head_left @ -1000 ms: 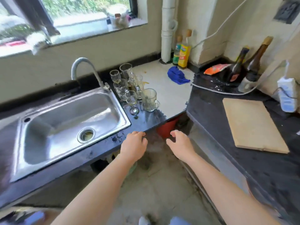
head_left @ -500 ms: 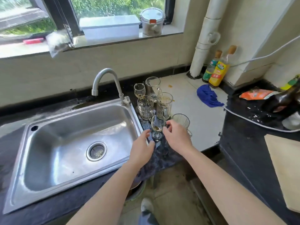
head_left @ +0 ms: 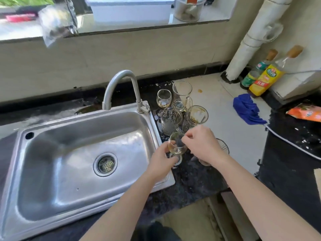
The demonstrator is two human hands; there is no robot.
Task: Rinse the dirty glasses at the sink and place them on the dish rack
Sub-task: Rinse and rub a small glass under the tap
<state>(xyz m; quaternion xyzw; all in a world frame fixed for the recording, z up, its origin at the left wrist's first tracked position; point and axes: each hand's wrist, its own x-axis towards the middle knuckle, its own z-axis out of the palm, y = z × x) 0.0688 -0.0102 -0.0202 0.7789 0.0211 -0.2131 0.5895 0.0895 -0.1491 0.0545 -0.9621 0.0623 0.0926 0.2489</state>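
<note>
Both hands have closed in on one small stemmed glass (head_left: 175,148) since half a second ago, when they were only reaching for it. At far left a steel sink (head_left: 52,153) is set into the dark desk (head_left: 191,185), its curved faucet (head_left: 121,86) rising from the back right corner. Just right of the sink's edge, the left hand (head_left: 161,161) wraps its fingers around the bowl of the stemmed glass, which holds a little yellowish liquid; whether its foot rests on the desk cannot be told. The right hand (head_left: 203,145) comes in from the other side, thumb and forefinger pinching at the glass's rim, and partly hides another glass (head_left: 223,147) behind it. Behind the hands stand more dirty glasses (head_left: 171,119), close together near the faucet. Further right lie a blue cloth (head_left: 248,108), two bottles (head_left: 265,79) against the wall, and an orange packet (head_left: 305,114).
</note>
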